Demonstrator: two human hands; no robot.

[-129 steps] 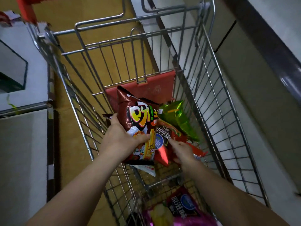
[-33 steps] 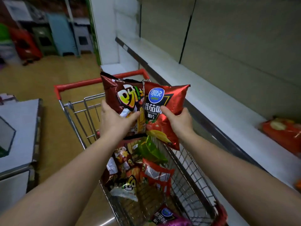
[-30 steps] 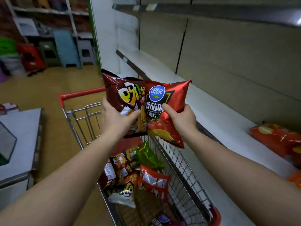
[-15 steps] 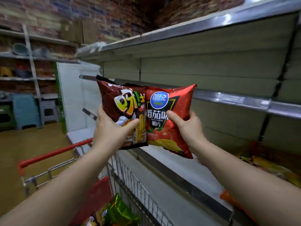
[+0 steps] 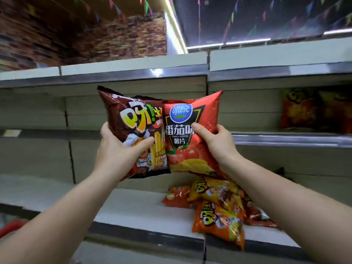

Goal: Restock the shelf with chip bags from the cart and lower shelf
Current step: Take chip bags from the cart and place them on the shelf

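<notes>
Mid-carry, placement step. Left hand (image 5: 118, 151) gripping brown bag (image 5: 133, 119), right hand (image 5: 217, 143) gripping red tomato bag (image 5: 186, 141), edges touching, raised facing middle shelf (image 5: 285, 141). Next: push forward, set upright, release.

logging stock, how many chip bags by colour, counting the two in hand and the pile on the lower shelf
brown bag: 1
red bags: 3
yellow bag: 1
orange bag: 1
total: 6
</notes>
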